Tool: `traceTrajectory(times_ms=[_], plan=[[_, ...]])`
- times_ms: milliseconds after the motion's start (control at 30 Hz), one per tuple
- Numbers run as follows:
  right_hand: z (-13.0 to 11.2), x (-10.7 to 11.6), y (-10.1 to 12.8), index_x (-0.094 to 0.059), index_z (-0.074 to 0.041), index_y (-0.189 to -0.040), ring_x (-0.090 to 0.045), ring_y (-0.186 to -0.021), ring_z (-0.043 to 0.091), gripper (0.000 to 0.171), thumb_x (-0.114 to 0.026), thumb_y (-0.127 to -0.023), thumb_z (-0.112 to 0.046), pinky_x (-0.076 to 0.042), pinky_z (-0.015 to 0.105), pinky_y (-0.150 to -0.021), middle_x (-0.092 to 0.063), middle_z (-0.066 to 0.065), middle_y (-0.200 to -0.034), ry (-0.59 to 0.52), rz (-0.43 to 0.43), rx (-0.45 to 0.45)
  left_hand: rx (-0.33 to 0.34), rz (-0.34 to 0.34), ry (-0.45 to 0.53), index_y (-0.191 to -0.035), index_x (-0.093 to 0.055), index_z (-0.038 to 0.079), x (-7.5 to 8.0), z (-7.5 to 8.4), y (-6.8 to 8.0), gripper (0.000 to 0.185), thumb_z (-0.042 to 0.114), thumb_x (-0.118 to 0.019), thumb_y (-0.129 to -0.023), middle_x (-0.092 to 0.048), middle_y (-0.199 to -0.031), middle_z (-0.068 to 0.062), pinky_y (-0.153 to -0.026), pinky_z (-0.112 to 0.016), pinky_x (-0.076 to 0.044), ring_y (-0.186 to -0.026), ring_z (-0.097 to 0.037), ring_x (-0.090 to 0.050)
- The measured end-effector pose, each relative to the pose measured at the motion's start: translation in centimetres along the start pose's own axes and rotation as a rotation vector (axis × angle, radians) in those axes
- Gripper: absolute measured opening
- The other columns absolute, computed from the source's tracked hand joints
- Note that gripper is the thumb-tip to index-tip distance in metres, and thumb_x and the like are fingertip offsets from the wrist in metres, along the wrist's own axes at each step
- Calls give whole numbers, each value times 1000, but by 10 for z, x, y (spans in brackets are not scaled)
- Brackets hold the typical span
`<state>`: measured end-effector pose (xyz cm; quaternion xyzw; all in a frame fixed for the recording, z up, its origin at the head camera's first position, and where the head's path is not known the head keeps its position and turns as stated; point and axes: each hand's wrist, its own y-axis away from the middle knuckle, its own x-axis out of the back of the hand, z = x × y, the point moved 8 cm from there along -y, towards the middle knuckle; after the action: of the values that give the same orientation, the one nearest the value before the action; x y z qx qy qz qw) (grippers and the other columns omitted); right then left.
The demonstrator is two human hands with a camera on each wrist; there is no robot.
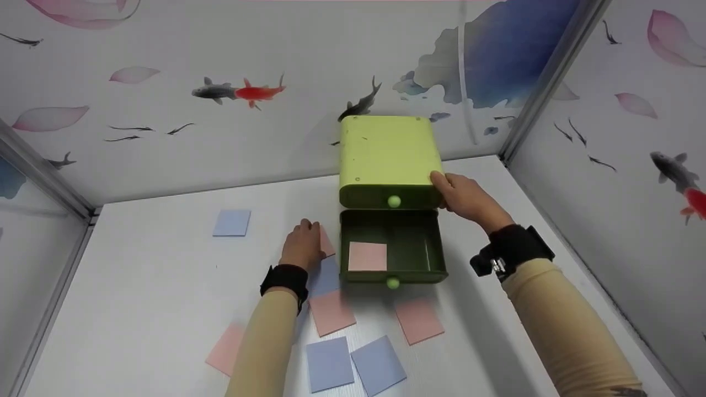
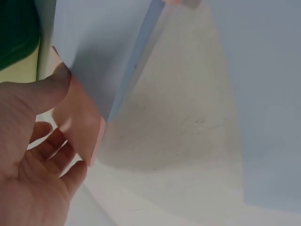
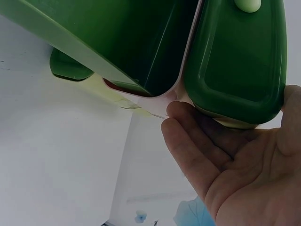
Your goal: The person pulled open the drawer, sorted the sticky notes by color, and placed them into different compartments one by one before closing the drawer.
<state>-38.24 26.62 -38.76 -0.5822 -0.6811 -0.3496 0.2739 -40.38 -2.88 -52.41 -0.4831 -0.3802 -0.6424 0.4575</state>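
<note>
My left hand (image 1: 300, 246) pinches a pink square sticky note (image 2: 82, 120) on the table, left of a small drawer cabinet (image 1: 389, 151). In the left wrist view, the thumb lies on one side of it and the fingers on the other. A blue sticky note (image 1: 325, 278) overlaps that pink one. My right hand (image 1: 470, 199) grips the cabinet's front right corner, thumb on top and fingers beneath. The cabinet has a yellow-green top and dark green drawers with round knobs. Its upper drawer is closed. Below, a pulled-out drawer (image 1: 413, 242) contains one pink note (image 1: 368, 256).
More pink notes (image 1: 419, 321) and blue notes (image 1: 330, 364) lie scattered near the table's front. A single blue note (image 1: 231, 223) lies far left. Behind the white table (image 1: 160, 275) stands a wall (image 1: 309, 49) printed with fish and petals.
</note>
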Motion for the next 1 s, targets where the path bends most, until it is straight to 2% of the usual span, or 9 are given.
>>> traceTrajectory(times_ms=[133, 367, 433, 533, 600, 700, 1000], plan=[[-1, 0, 1, -55, -3, -99, -54, -74, 20, 65, -20, -102, -58, -43, 31, -68, -58, 10, -85, -2, -10, 4, -17, 65, -48, -128, -55, -2, 5, 2, 1, 63, 25, -82, -78, -54, -123, -22, -94, -46, -51, -110, -34, -59], [-1, 0, 1, -54, -4, -97, -53, -73, 20, 64, -21, -102, -58, -43, 31, -67, -57, 9, -84, -1, -10, -7, -47, 134, -59, -125, -56, 3, 4, 4, 2, 61, 21, -85, -75, -60, -119, -18, -90, -44, -52, -108, -32, -61], [-1, 0, 1, -54, -4, -97, -53, -74, 20, 64, -21, -101, -59, -43, 31, -67, -56, 8, -83, -2, -15, -8, -72, 177, -63, -123, -56, 4, 5, 5, 3, 60, 19, -86, -74, -63, -115, -17, -89, -43, -53, -105, -31, -62], [0, -1, 1, -54, -5, -98, -53, -75, 21, 65, -20, -101, -60, -42, 31, -67, -56, 8, -84, -2, -16, -10, -125, 264, -73, -116, -60, 4, 9, 8, 6, 43, 10, -80, -79, -67, -104, -16, -82, -41, -55, -96, -31, -65], [0, -1, 0, -54, -4, -99, -53, -75, 21, 65, -20, -101, -59, -42, 31, -67, -56, 9, -85, -2, -18, -10, -141, 299, -76, -113, -62, 4, 9, 7, 8, 31, 4, -72, -84, -69, -99, -16, -77, -40, -57, -90, -30, -66], [0, -1, -1, -55, -3, -100, -54, -76, 21, 66, -21, -101, -59, -43, 31, -68, -57, 10, -86, -3, -18, -6, -132, 310, -66, -111, -65, 5, 9, 4, 11, 21, -2, -61, -91, -71, -95, -15, -70, -40, -58, -85, -29, -68], [0, 0, -1, -54, -5, -94, -53, -72, 19, 64, -21, -101, -59, -43, 31, -67, -55, 6, -80, -21, -17, -5, -81, 284, -27, -110, -72, 9, 18, -1, 11, 24, -1, -64, -89, -75, -97, -11, -73, -39, -59, -86, -27, -71]])
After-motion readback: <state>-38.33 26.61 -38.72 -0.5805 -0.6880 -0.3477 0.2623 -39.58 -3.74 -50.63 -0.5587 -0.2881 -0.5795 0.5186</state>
